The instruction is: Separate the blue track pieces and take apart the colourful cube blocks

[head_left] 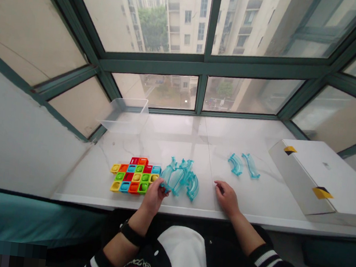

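Note:
My left hand (154, 196) is closed, its fingertips pinching a clear blue curved track piece (165, 184) at the left side of a small pile. More of these clear blue curved track pieces (179, 178) lie against each other just to its right. Close by on the left, a group of square building blocks (131, 176) in red, orange, yellow, green and blue sits in rows. My right hand (227, 200) rests on the white counter with nothing in it, fingers loosely bent and slightly apart. Beyond it lie two separate clear blue curved track pieces (235, 164).
A clear plastic bin (128, 117) stands at the back left by the window. On the right is a large white box (324, 176) with yellow and black tabs. The marble-look counter (178, 129) runs to the window frame (205, 63); its front edge is near my body.

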Action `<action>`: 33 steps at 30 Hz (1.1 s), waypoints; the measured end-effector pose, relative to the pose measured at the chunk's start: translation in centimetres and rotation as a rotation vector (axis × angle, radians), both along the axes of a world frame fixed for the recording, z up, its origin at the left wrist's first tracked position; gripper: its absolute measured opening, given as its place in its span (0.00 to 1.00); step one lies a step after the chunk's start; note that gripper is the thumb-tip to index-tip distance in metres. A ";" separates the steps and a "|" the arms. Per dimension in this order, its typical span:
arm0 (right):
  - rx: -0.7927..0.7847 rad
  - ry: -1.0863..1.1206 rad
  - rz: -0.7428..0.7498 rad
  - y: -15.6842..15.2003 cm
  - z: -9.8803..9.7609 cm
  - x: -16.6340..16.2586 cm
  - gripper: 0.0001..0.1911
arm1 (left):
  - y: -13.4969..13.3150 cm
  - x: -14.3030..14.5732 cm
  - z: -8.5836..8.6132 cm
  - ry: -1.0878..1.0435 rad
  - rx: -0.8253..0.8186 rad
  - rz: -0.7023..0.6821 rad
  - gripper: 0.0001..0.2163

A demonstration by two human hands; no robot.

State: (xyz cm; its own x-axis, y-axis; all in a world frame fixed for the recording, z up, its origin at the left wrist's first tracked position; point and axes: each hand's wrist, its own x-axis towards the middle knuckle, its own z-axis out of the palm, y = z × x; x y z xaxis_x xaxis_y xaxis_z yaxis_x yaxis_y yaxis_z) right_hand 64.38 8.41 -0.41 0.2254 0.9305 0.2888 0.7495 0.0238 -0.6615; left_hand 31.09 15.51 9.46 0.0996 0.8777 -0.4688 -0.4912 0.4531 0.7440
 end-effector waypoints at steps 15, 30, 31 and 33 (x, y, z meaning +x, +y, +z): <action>0.003 -0.008 -0.003 0.0 0.2 -0.1 0.14 | -0.3 0.1 0.9 -0.075 0.078 0.047 0.16; 0.003 -0.016 0.003 0.0 0.1 -0.1 0.14 | -0.5 -0.1 2.6 -0.281 0.232 -0.074 0.13; 0.003 -0.015 0.004 0.0 0.1 -0.1 0.14 | -0.5 -0.1 2.7 -0.287 0.235 -0.080 0.13; 0.003 -0.011 0.002 0.0 0.2 -0.1 0.14 | -0.6 0.0 2.7 -0.296 0.230 -0.091 0.13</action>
State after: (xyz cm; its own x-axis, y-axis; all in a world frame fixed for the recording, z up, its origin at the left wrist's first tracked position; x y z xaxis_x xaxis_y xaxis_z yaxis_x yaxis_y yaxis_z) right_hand 64.28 8.44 -0.20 0.2206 0.9298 0.2946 0.7570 0.0273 -0.6529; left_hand 31.08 14.89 12.19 0.2832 0.9379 -0.2002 -0.6656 0.3425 0.6630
